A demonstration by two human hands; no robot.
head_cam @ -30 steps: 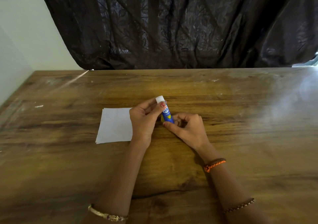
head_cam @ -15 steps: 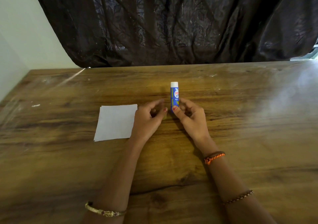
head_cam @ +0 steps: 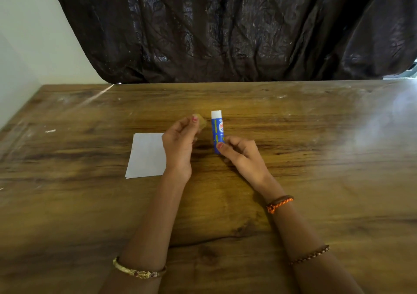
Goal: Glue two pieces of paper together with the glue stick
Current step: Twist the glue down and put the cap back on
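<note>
Wooden counter point(head_cam: 316, 180) fills your frame's lower half, black curtain point(head_cam: 225, 29) above; your right hand point(head_cam: 242, 156) grips the glue stick point(head_cam: 217, 129), your left hand point(head_cam: 179, 145) pinches its yellowish cap point(head_cam: 202, 122) beside the paper point(head_cam: 146, 155).

Cap point(head_cam: 201, 122) now off glue stick point(head_cam: 217, 131)

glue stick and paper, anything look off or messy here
Nothing stands out. The right hand holds the glue stick upright, the left hand holds a small yellowish piece, likely its cap, and the paper lies flat.
</note>
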